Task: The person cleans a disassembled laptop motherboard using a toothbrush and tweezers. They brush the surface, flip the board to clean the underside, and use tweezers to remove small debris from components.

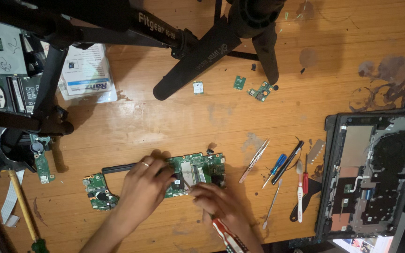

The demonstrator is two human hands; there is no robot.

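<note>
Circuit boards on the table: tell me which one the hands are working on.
The large green board at the table's centre; the left hand and right hand both rest on it. The small boards near the tripod lie untouched.

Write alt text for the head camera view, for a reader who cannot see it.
Two bare hands work on a green laptop motherboard on a worn wooden table: the left hand rests on its left edge, and the right hand holds a red-and-white-handled screwdriver against it. Tweezers and small tools lie to the right, beside an opened laptop chassis.
</note>
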